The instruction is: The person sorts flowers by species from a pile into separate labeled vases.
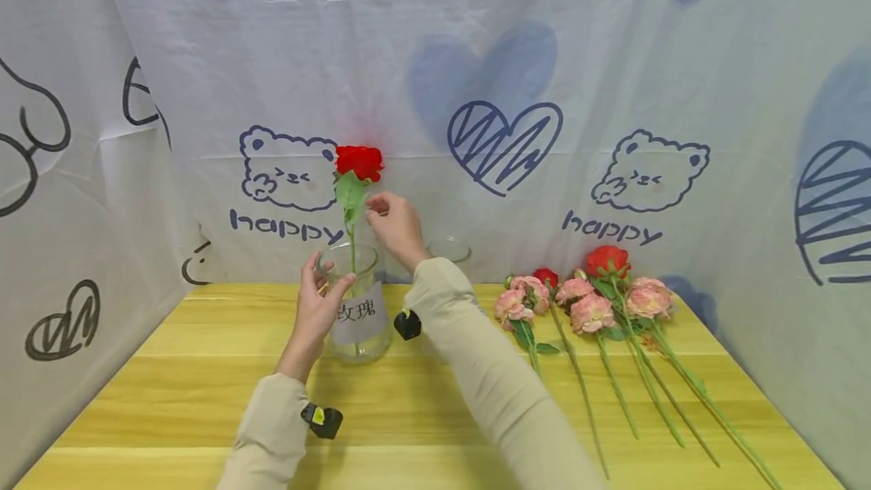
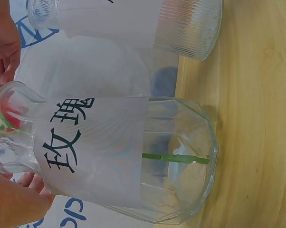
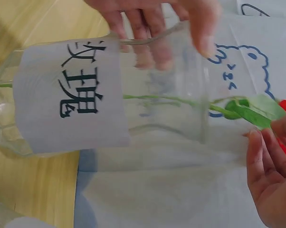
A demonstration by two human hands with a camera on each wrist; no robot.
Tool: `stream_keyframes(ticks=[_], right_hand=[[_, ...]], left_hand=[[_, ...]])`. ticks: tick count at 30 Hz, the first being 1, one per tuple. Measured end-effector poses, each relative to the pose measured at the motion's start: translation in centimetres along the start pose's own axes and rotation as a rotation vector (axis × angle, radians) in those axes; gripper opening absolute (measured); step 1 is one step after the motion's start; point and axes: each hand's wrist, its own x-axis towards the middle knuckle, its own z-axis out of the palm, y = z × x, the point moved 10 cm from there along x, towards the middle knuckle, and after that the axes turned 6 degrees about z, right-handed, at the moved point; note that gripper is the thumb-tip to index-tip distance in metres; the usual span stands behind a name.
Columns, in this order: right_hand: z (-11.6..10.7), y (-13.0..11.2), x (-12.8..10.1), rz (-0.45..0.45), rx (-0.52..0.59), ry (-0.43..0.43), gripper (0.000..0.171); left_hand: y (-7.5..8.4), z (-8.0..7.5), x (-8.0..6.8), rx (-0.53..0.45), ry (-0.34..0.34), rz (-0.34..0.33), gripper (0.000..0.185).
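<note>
A clear glass vase (image 1: pixel 364 335) with a white label stands upright on the table. My left hand (image 1: pixel 320 301) grips its neck, thumb in front and fingers around the far side. One red rose (image 1: pixel 359 163) stands in this vase; its green stem end (image 2: pixel 181 158) reaches the bottom. Beside the bloom, my right hand (image 1: pixel 398 227) pinches the edge of a green leaf (image 3: pixel 250 113) on the rose, above the vase's rim. Part of that pinch is hidden behind the thumb in the right wrist view.
A second, ribbed glass vase (image 2: pixel 190 23) stands just to the right, partly behind the right forearm. Further right lie pink flowers (image 1: pixel 592 312) and red roses (image 1: pixel 608 262), stems toward the front. A printed white cloth (image 1: pixel 503 36) hangs behind the wooden table (image 1: pixel 170 392).
</note>
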Motion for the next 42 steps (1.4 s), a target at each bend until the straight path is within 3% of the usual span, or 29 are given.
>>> stream_keyframes(ticks=[8, 22, 36, 42], right_hand=[[-2.6, 0.2, 0.5, 0.059, 0.134, -0.082, 0.021], [-10.0, 0.8, 0.9, 0.042, 0.073, -0.057, 0.027], [-14.9, 6.7, -0.3, 0.09, -0.009, -0.018, 0.031], [-16.7, 9.1, -1.3, 0.114, 0.008, -0.01, 0.033]], left_hand=[[-0.2, -0.1, -0.1, 0.004, 0.002, -0.006, 0.08], [-0.5, -0.1, 0.1, 0.003, 0.01, -0.006, 0.081], [-0.1, 0.4, -0.1, -0.007, -0.01, -0.016, 0.079], [-0.2, 0.4, -0.2, -0.009, -0.01, -0.022, 0.079]])
